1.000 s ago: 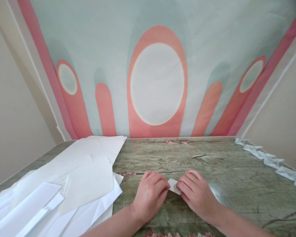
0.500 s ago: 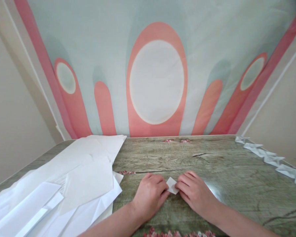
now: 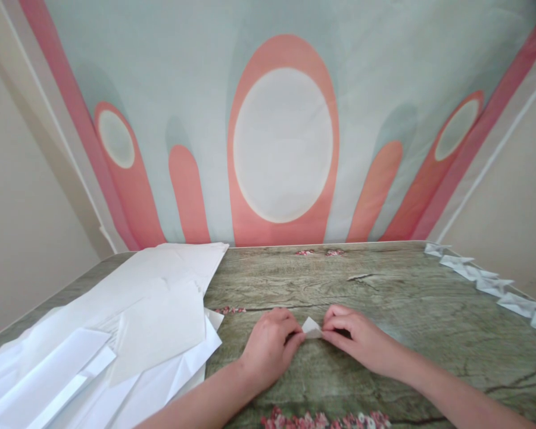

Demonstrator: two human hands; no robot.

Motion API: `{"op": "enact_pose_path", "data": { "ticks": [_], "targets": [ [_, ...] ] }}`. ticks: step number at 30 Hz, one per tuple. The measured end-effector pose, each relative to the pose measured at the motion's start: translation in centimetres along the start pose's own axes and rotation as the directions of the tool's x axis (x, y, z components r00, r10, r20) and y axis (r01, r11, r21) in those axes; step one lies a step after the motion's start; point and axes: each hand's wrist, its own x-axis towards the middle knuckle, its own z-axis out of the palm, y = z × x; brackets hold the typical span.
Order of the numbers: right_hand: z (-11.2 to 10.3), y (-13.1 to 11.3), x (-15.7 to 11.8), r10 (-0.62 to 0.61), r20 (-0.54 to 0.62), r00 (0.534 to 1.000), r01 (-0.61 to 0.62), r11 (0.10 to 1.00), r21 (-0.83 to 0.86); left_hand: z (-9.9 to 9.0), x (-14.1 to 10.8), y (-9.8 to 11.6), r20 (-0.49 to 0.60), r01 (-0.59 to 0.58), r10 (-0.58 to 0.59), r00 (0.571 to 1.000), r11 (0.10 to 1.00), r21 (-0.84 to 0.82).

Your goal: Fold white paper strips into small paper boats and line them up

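A small folded piece of white paper (image 3: 311, 328) lies between my two hands, low over the wood-grain table, its upper corner pointing away from me. My left hand (image 3: 272, 342) pinches its left corner between thumb and fingers. At the right corner, the thumb and fingertips of my right hand (image 3: 355, 335) are closed on the paper's edge. The lower part of the paper looks folded up, making a near-triangle. Beneath both hands is the table (image 3: 272, 277), which has a printed wood and flower pattern.
To the left spreads a heap of white paper sheets (image 3: 161, 330), with folded strips (image 3: 49, 375) on top. Several small folded paper pieces (image 3: 491, 284) stand in a row along the right table edge. A wall with a printed backdrop (image 3: 283, 143) rises behind the table.
The small paper has gone from a flat diamond to a triangle as its lower corner folded up. My right hand has turned and shifted slightly right.
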Motion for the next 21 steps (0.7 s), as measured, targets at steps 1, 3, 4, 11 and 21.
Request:
{"op": "enact_pose_path", "data": {
  "ticks": [1, 3, 4, 11, 21],
  "targets": [
    [0.0, 0.1, 0.1, 0.032, -0.010, 0.999, -0.031, 0.999, 0.022, 0.1, 0.1, -0.1, -0.015, 0.011, -0.012, 1.000, 1.000, -0.018],
    [0.3, 0.4, 0.2, 0.086, -0.038, 0.996, -0.084, 0.996, 0.041, 0.2, 0.2, -0.3, -0.045, 0.048, -0.051, 0.998, 0.998, -0.049],
    [0.4, 0.6, 0.2, 0.105, -0.049, 0.993, -0.103, 0.994, 0.042, 0.3, 0.3, -0.4, -0.052, 0.074, -0.077, 0.996, 0.995, -0.061],
    [1.1, 1.3, 0.6, 0.178, -0.099, 0.979, -0.179, 0.984, -0.007, 0.9, 0.5, -0.8, -0.070, 0.156, -0.161, 0.985, 0.986, -0.066],
    [1.2, 0.8, 0.6, 0.199, -0.131, 0.971, -0.209, 0.976, -0.066, 0.8, 0.4, -0.4, -0.081, 0.141, -0.139, 0.987, 0.990, 0.015]
  ]
}}
